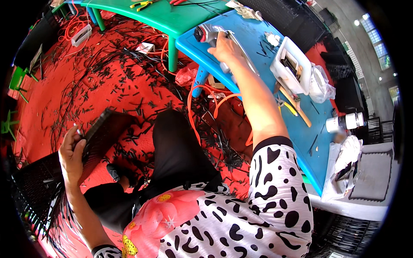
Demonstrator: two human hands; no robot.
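My right hand (224, 48) reaches out over the blue table, its fingers wrapped round the grip of a grey staple gun (208, 32) with a dark round cap. The gun lies at the table's far left corner, and part of it is hidden by my hand. On the other side, my left hand (72, 152) is closed on the edge of a black woven rattan panel (105, 135). That panel stands tilted beside my left leg, with loose strand ends hanging at its lower left.
Beyond the blue table (307, 124) adjoins a green table (165, 17). A white bin (297, 64) of scraps, a hammer (297, 105), yellow-handled pliers (287, 106) and a white bottle (344, 122) sit on the blue one. Orange hose (190, 109) loops below; black offcuts litter the red floor (107, 81).
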